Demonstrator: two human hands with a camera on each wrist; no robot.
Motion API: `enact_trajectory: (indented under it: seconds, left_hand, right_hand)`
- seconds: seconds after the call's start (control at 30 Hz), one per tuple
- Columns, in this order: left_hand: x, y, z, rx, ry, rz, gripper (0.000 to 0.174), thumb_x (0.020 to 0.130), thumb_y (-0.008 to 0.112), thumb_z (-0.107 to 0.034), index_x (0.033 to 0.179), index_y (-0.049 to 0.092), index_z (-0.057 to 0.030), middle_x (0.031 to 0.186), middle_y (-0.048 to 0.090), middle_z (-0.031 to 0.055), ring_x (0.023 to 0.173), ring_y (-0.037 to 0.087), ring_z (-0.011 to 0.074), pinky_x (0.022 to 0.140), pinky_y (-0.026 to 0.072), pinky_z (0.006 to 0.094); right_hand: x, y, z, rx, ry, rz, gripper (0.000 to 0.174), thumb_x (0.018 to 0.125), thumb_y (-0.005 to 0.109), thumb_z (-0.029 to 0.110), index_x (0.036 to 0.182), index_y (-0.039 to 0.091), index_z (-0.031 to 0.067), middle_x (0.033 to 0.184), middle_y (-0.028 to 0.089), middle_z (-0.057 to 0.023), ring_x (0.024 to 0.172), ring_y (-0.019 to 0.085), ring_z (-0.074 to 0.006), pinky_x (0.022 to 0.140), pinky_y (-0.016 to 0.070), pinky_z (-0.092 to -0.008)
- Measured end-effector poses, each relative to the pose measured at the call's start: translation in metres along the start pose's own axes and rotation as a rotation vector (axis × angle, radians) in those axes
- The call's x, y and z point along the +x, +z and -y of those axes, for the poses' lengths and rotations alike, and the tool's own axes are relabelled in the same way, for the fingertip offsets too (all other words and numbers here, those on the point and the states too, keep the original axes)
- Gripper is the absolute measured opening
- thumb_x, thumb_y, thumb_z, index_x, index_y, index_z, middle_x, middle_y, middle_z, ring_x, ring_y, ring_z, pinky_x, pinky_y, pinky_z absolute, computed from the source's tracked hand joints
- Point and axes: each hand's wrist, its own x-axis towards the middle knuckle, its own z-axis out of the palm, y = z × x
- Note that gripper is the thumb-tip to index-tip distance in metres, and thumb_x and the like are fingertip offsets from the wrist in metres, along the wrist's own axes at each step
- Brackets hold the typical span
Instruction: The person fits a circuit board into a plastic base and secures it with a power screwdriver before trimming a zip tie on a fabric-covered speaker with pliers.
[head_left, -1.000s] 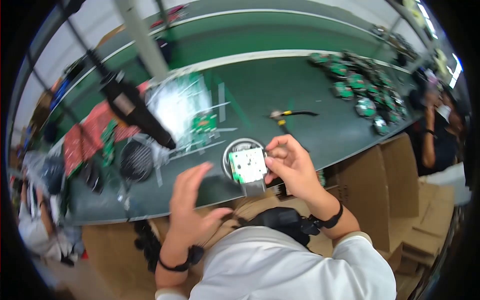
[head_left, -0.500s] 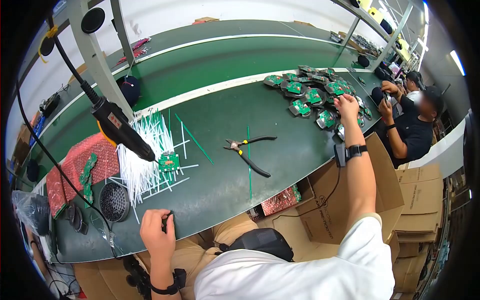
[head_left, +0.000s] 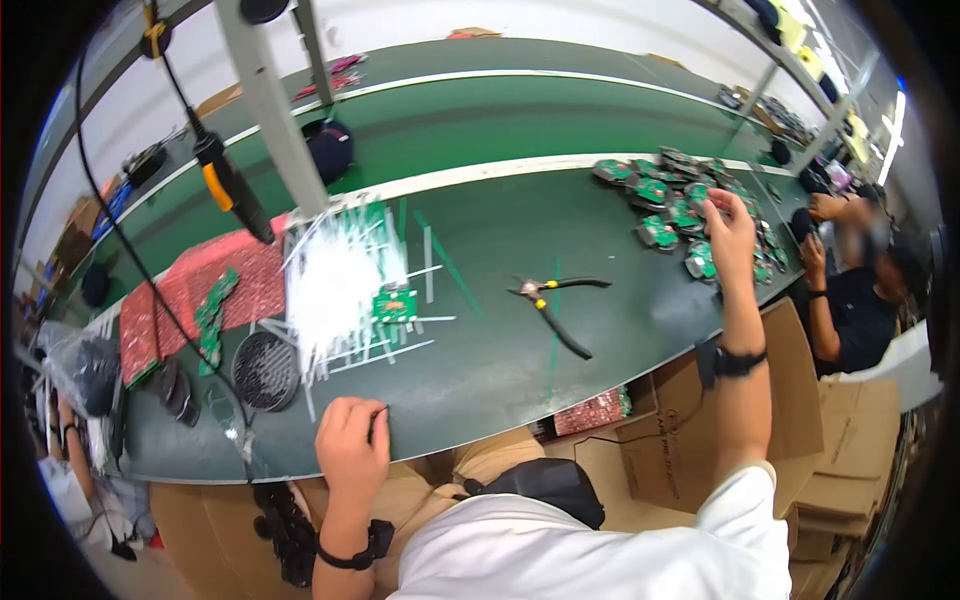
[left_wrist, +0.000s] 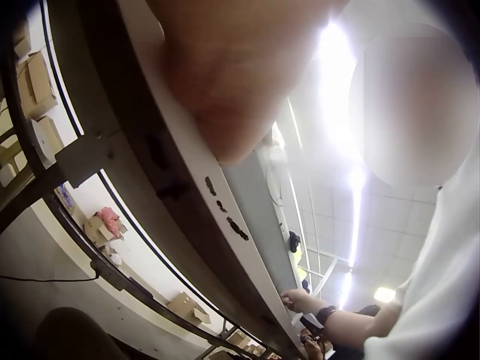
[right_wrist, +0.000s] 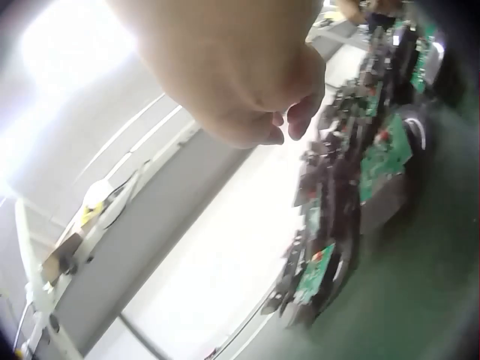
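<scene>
- 2 hands logged: our left hand (head_left: 352,447) curled at the table (head_left: 470,380) edge, pinching a small dark piece (head_left: 376,418); its wrist view hides this.
- Our right hand (head_left: 728,232) over circuit boards (head_left: 665,195); wrist view alone shows fingers (right_wrist: 296,116) loosely curled, empty.

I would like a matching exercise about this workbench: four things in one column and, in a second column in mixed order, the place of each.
Things
1. pliers
2. right hand
3. left hand
4. red sheet

Places
a. at the near edge of the table, pinching a dark piece
b. on the left part of the table
c. in the middle of the table, handles spread
d. over the pile of boards at the far right

Pairs: 1-c, 2-d, 3-a, 4-b
</scene>
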Motion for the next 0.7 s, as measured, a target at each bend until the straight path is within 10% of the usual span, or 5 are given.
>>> enact_trajectory:
  seconds: [0.07, 0.17, 0.2, 0.43, 0.7]
  left_hand:
    - [0.003, -0.003, -0.001, 0.014, 0.062, 0.004, 0.014, 0.082, 0.077, 0.002, 0.093, 0.071, -0.0046, 0.091, 0.065, 0.0114, 0.084, 0.065, 0.0328, 0.072, 0.0523, 0.0421]
    - [0.001, -0.003, 0.002, 0.054, 0.052, -0.009, 0.014, 0.082, 0.077, 0.001, 0.093, 0.071, -0.0056, 0.091, 0.065, 0.0108, 0.085, 0.066, 0.0321, 0.073, 0.0531, 0.0425]
    - [0.002, -0.003, 0.002, 0.035, 0.065, -0.018, 0.014, 0.082, 0.077, 0.000, 0.094, 0.072, -0.0060, 0.091, 0.065, 0.0105, 0.085, 0.066, 0.0317, 0.073, 0.0534, 0.0421]
    - [-0.004, -0.002, 0.008, 0.002, 0.078, -0.036, 0.016, 0.083, 0.077, -0.001, 0.097, 0.071, -0.0058, 0.092, 0.064, 0.0089, 0.086, 0.065, 0.0302, 0.074, 0.0539, 0.0416]
    - [-0.006, -0.005, 0.010, -0.028, 0.068, -0.033, 0.015, 0.084, 0.077, -0.003, 0.097, 0.070, -0.0058, 0.094, 0.064, 0.0089, 0.087, 0.065, 0.0302, 0.073, 0.0542, 0.0417]
  right_hand:
    - [-0.061, 0.017, 0.105, 0.087, -0.039, 0.274, 0.014, 0.098, 0.068, 0.003, 0.112, 0.071, 0.0034, 0.098, 0.072, -0.0042, 0.076, 0.063, -0.0083, 0.063, 0.0469, -0.0271]
    - [-0.136, 0.029, 0.220, 0.026, -0.915, 0.511, 0.024, 0.082, 0.076, 0.004, 0.105, 0.074, 0.0098, 0.094, 0.073, -0.0063, 0.066, 0.063, -0.0162, 0.059, 0.0517, -0.0318]
    - [-0.163, 0.022, 0.266, 0.078, -0.607, 0.796, 0.026, 0.075, 0.081, 0.013, 0.100, 0.079, 0.0182, 0.087, 0.074, -0.0010, 0.060, 0.061, -0.0157, 0.055, 0.0497, -0.0319]
    - [-0.211, 0.103, 0.343, 0.422, -1.248, 0.138, 0.037, 0.072, 0.076, 0.009, 0.108, 0.075, 0.0189, 0.091, 0.067, 0.0008, 0.059, 0.047, -0.0082, 0.046, 0.0280, -0.0226]
    - [-0.185, 0.085, 0.351, 0.413, -1.526, 0.477, 0.067, 0.079, 0.079, 0.010, 0.143, 0.070, 0.0279, 0.093, 0.069, 0.0004, 0.059, 0.046, -0.0080, 0.048, 0.0278, -0.0222]
